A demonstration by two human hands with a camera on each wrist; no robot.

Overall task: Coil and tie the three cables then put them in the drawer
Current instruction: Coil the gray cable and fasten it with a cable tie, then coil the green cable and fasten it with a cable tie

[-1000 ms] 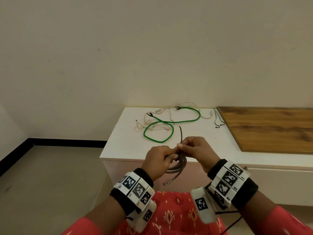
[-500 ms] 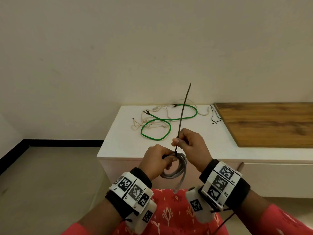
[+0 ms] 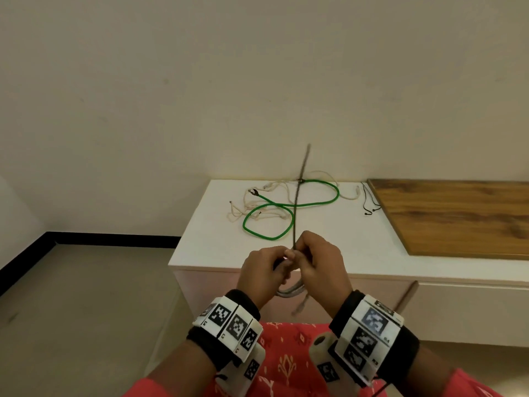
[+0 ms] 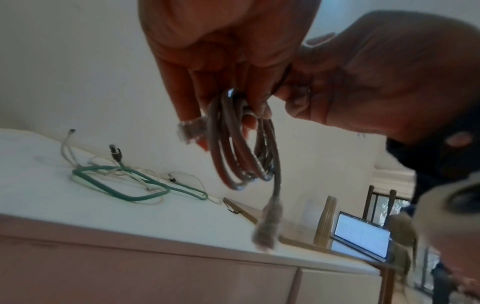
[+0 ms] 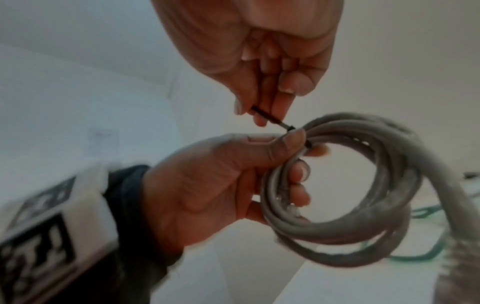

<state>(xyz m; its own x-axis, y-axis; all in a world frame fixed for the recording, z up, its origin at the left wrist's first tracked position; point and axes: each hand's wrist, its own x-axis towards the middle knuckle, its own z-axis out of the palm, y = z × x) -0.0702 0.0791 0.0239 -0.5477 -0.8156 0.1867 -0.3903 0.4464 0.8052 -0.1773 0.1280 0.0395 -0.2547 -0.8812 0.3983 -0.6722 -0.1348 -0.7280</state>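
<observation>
The white cabinet top [image 3: 286, 253] is carrying the two cables not yet coiled, the green cable [image 3: 267, 217] and the cream cable [image 3: 257, 196] lying tangled toward its far left corner, well apart from the hands, presumably waiting their turn. In front of the near edge, the left hand [image 3: 264, 272] is gripping the coiled grey cable [image 5: 337, 185] with curled fingers so the loops cannot spring apart, while the right hand [image 3: 322, 260] is pinching the black tie [image 3: 297, 207] just beside the coil, its tail pointing up, apparently to cinch it
</observation>
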